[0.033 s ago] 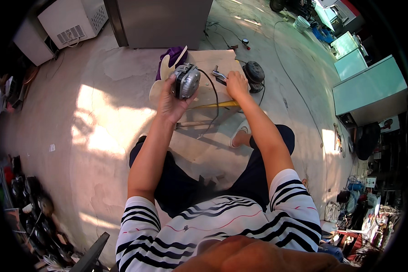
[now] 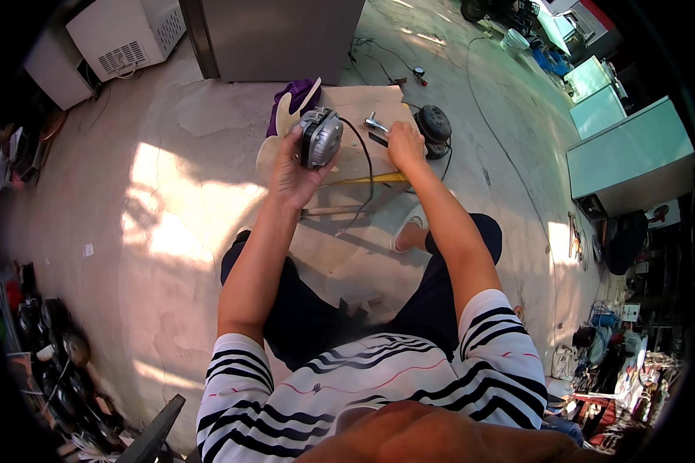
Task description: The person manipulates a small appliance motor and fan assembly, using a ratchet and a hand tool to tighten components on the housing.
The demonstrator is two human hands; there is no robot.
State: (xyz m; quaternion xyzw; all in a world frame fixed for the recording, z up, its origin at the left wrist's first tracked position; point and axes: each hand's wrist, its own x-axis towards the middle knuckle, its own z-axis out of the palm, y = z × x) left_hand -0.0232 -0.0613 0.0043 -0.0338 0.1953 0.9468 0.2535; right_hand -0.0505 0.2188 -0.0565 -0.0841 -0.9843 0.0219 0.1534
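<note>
My left hand [image 2: 293, 170] is wrapped round a small silver-and-black electric motor [image 2: 321, 139] above the low bench. A black cable [image 2: 371, 166] hangs from the motor in a curve. Cream fan blades [image 2: 284, 123] show behind and left of it; whether they join the motor, I cannot tell. Over the bench's right part, my right hand [image 2: 406, 147] is closed round the handle of a silver ratchet wrench [image 2: 376, 124], its head pointing away to the left. A dark bar-shaped piece [image 2: 378, 139] lies just beside that hand, partly hidden by it.
A cardboard-topped low bench [image 2: 347, 96] with a yellow front edge stands before me. Purple cloth [image 2: 279, 104] lies at its left, a round black motor-like unit [image 2: 433, 123] at its right. A grey cabinet [image 2: 278, 38] stands beyond. Cables cross the floor at right.
The ratchet wrench's head has shifted slightly to the right with a small turn of my right hand. My left hand and the motor are almost unmoved.
</note>
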